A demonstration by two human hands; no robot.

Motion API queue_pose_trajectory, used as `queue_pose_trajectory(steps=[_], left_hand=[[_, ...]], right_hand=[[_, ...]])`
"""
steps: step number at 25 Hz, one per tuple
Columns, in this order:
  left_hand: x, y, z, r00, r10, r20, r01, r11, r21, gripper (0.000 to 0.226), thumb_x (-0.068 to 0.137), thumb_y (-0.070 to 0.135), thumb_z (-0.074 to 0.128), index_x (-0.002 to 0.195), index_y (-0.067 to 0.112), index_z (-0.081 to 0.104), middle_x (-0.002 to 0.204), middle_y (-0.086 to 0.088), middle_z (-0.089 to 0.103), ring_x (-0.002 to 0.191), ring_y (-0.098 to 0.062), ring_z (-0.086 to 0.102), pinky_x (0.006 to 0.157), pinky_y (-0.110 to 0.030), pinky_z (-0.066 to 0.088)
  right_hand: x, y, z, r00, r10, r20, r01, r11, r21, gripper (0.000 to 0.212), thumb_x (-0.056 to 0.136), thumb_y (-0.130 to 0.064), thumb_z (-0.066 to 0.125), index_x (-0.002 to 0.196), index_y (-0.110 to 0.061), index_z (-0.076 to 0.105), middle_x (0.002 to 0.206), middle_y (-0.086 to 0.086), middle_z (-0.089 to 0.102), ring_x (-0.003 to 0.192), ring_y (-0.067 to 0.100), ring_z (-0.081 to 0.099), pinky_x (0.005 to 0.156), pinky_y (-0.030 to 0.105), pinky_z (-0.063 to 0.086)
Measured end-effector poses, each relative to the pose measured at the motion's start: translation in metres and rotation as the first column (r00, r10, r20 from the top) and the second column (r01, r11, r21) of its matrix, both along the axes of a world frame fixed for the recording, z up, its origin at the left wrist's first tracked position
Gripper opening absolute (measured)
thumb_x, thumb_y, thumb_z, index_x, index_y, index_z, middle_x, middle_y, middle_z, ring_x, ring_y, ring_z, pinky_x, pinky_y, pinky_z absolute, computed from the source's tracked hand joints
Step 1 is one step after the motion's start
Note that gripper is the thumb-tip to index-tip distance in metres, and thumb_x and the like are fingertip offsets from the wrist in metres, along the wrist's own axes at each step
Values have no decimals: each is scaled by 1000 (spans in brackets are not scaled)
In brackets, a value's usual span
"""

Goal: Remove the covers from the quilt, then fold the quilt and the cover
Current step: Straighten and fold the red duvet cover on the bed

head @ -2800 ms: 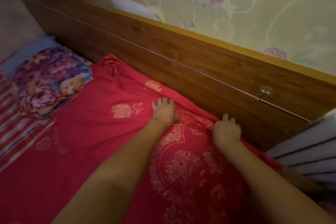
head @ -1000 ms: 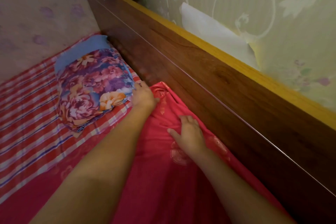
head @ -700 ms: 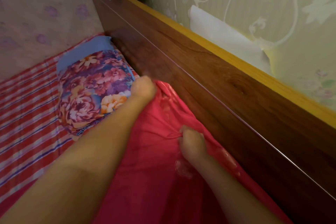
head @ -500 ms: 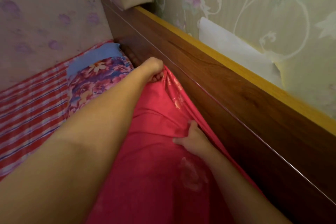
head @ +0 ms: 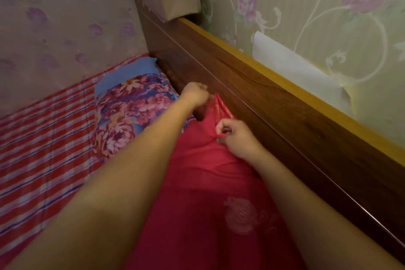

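Striped sheet (head: 43, 149), 9 o'clock, cut off at the frame edge. Headboard (head: 274, 120), 12 to 4 o'clock. Red quilt cover (head: 208, 204), centre to 6 o'clock, bottom cut off. Floral pillow (head: 131, 112), 10 o'clock, partly behind a forearm. Left hand (head: 195, 95): fingers curled on the cover's raised corner, fingertips hidden. Right hand (head: 237, 138): thumb and fingers pinching a cover fold.

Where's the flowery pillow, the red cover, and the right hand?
flowery pillow (head: 131, 112), head view, its flowered top.
red cover (head: 203, 182), head view, its flat middle.
right hand (head: 237, 140), head view, back of the hand.
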State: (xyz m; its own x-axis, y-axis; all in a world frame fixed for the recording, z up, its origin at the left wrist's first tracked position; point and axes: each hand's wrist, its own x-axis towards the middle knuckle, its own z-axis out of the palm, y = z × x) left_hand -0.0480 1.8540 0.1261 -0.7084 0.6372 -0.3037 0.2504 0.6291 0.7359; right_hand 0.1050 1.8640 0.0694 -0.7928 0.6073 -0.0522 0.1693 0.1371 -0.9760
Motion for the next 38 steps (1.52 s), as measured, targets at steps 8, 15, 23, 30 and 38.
queue_pose_trajectory(steps=[8, 15, 23, 30, 38], left_hand=[[29, -92, -87, 978, 178, 111, -171, 983, -73, 16, 88, 22, 63, 87, 6, 63, 87, -13, 66, 72, -23, 64, 61, -23, 48], [32, -91, -71, 551, 185, 814, -524, 836, 165, 29, 102, 20, 37, 88, 6, 58, 59, -6, 69, 47, -15, 66, 43, -27, 54], [35, -62, -22, 900, 186, 393, -299, 921, 250, 52, 99, 42, 38, 139, 8, 39, 141, -13, 44, 126, -33, 46, 96, -40, 42], [126, -100, -142, 997, -7, -82, -14, 969, -247, 118, 57, 91, 23, 148, 29, -18, 153, -7, -29, 143, -40, -13, 107, -67, 0], [76, -52, -171, 983, -156, 101, 159, 987, -17, 60, 97, 56, 20, 150, 29, 17, 159, 1, 2, 147, -22, -2, 117, -49, -4]], right_hand=[[1, -47, -42, 995, 95, 2, -93, 976, -197, 15, 90, -8, 59, 78, -15, 63, 69, -5, 63, 49, -6, 54, 60, 14, 45], [-35, -39, -24, 884, -229, 407, 121, 954, 274, 22, 73, -32, 78, 74, -16, 63, 81, 7, 65, 79, 22, 62, 68, 32, 43], [-67, 27, 55, 751, -479, 454, -17, 674, 739, 31, 94, -8, 41, 117, -2, 62, 122, 17, 62, 115, 33, 57, 91, 36, 47], [-66, 20, 20, 847, -378, 375, -53, 641, 765, 38, 95, -18, 47, 131, -6, 43, 131, 17, 51, 113, 36, 55, 90, 40, 45], [113, -81, -120, 828, -323, 459, -301, 435, 849, 68, 77, -32, 61, 136, -6, 41, 141, 21, 44, 130, 35, 37, 107, 44, 21]])
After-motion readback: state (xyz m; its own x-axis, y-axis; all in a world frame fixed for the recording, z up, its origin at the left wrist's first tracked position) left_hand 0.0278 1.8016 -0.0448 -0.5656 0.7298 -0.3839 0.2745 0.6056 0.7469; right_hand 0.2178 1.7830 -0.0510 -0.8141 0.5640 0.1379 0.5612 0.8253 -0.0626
